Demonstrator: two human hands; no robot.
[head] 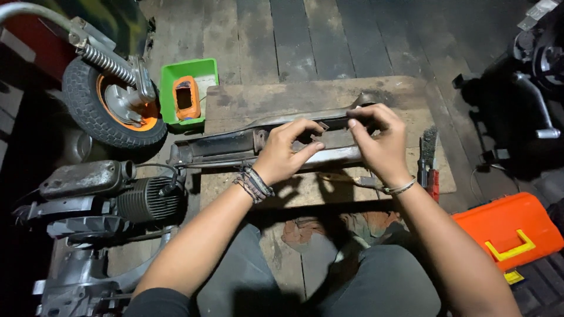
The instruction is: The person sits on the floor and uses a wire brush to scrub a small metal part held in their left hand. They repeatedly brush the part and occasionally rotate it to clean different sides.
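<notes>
My left hand point(286, 154) and right hand point(380, 144) cover the middle of the long grey metal channel part point(235, 145), and whatever small piece my fingertips pinch there is too dark to make out. The orange plastic toolbox point(505, 229) runs off the right edge; the grey engine block point(100, 199) fades into shadow at left.

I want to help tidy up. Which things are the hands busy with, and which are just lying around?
In use:
- left hand and right hand, fingertips pinching at the long metal part
- wooden board the part lies on

Lying about:
- wire brush
- orange toolbox
- green tray with an orange thing inside
- small wheel
- engine
</notes>
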